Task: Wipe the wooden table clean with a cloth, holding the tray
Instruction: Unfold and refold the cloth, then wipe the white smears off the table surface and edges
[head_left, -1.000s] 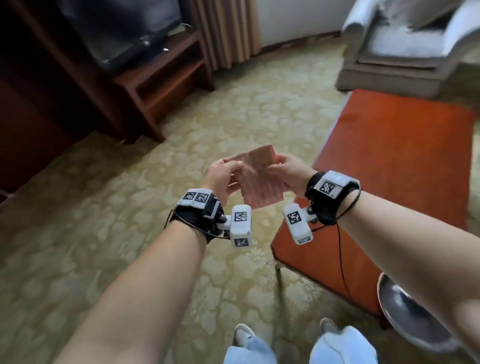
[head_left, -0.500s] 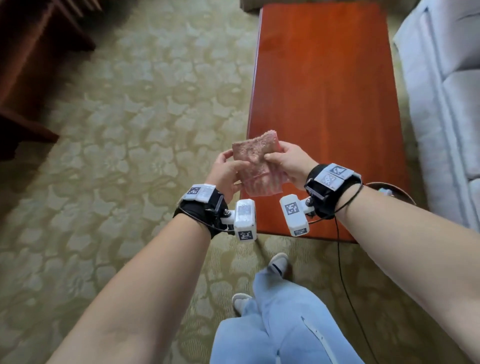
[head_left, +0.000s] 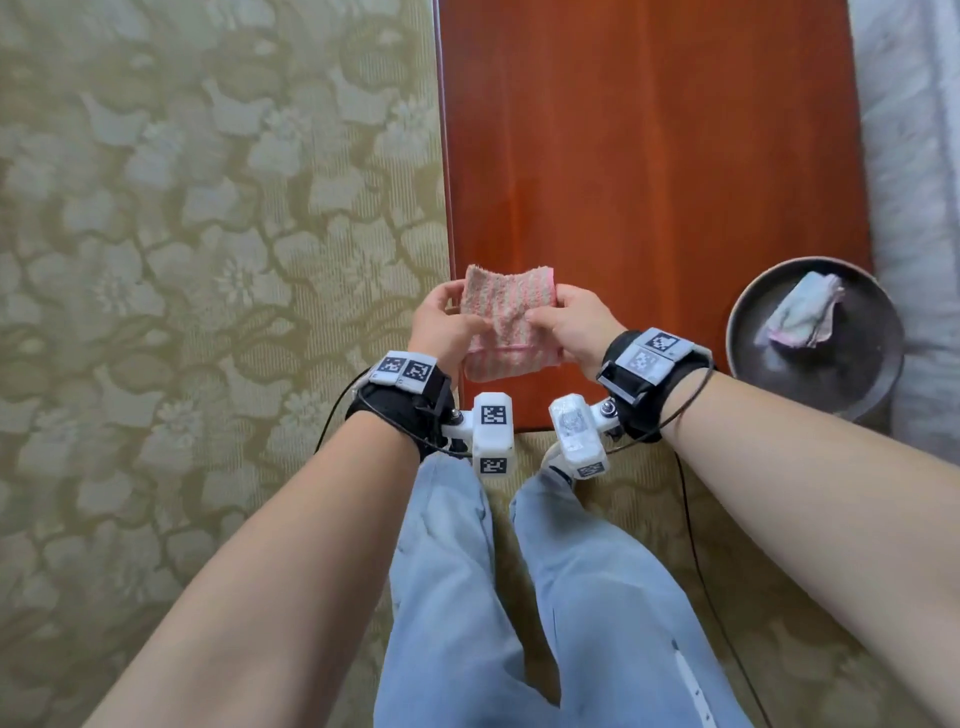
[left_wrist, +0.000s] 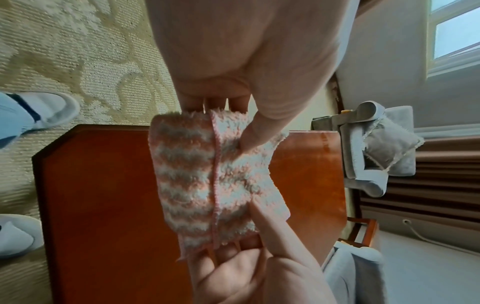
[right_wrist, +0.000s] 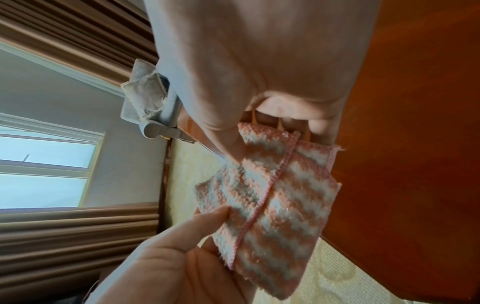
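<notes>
Patterned olive carpet (head_left: 208, 260) fills the left of the room, and the long reddish wooden table (head_left: 649, 156) runs away from you with a pale sofa (head_left: 914, 130) along its right edge. Off the table's near right corner sits the dark round tray (head_left: 748, 332), with another folded rag (head_left: 802, 319) lying in it. You're holding the pink striped cloth (head_left: 506, 322) folded up, above the table's near end. Your left hand (head_left: 441, 325) pinches its left side and your right hand (head_left: 576, 327) pinches the right, thumbs on top. Looks like you're only prepping the cloth, wiping not started yet. Next you'd probably want one hand free for the tray and the cloth flat on the wood.
</notes>
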